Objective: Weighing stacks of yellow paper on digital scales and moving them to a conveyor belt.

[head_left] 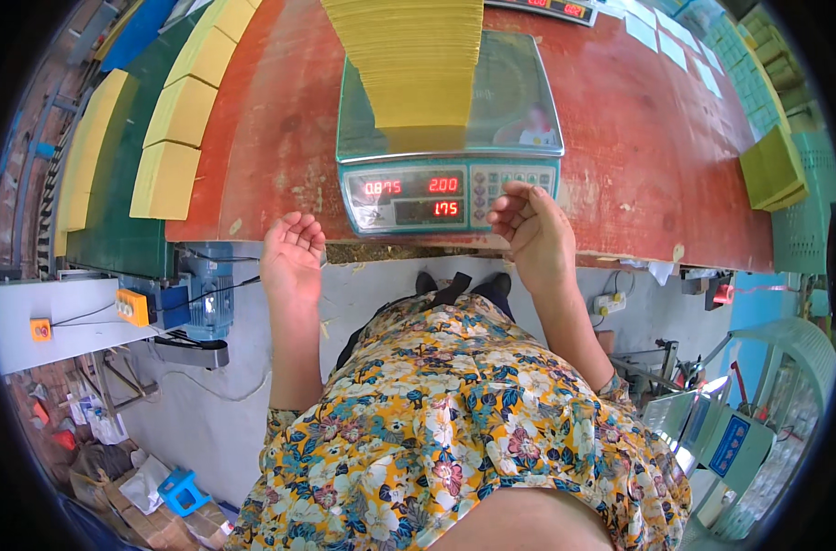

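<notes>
A tall stack of yellow paper sheets (409,64) stands on the metal pan of a digital weighing scale (519,101). Red digits glow on the scale's front panel, beside its keypad. My left hand (294,253) is palm up at the table's front edge, left of the scale, with fingers slightly curled and nothing in them. Near the keypad's right side is my right hand (535,230), its fingers bent and apart, holding nothing visible. Neither hand touches the paper.
The scale rests on a worn red table (271,119). Yellow paper blocks (165,179) line a green conveyor belt (115,211) on the left. A dark yellow bundle (774,170) lies at the right edge. Below left is a control box with orange switches (131,308); a green chair (776,367) stands lower right.
</notes>
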